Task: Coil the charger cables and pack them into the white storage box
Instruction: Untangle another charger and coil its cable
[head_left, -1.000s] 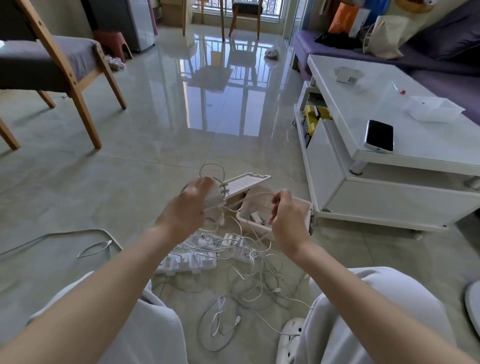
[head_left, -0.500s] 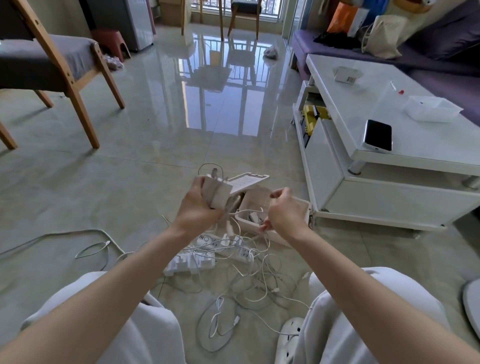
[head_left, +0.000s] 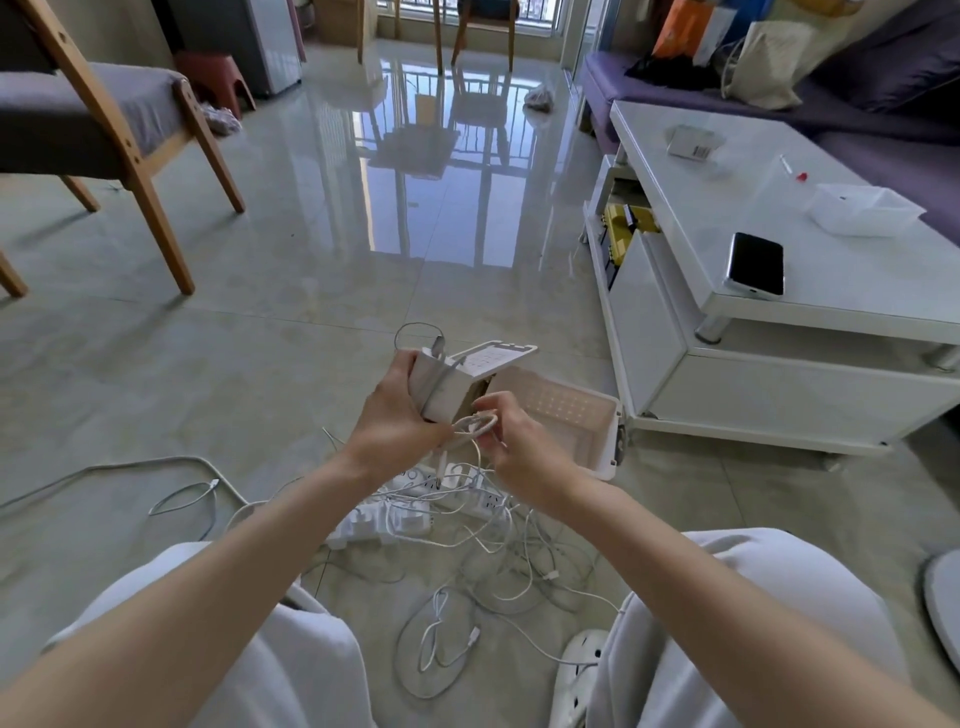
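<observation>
Gripping charger brick (head_left: 442, 387) with left hand (head_left: 397, 423), right hand (head_left: 519, 441) moved in closer, pinching cable loop (head_left: 482, 423) beside it

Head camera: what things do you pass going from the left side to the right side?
Chair → left hand gripping the charger → box → phone → tray.

The person wears pale, off-white trousers (head_left: 753, 597), the loose fabric creased softly over both knees. The forearms are bare all the way to the left hand (head_left: 400, 421) and the right hand (head_left: 519, 447). One foot wears a white clog-style shoe (head_left: 579, 660) with small round holes across its top.
</observation>
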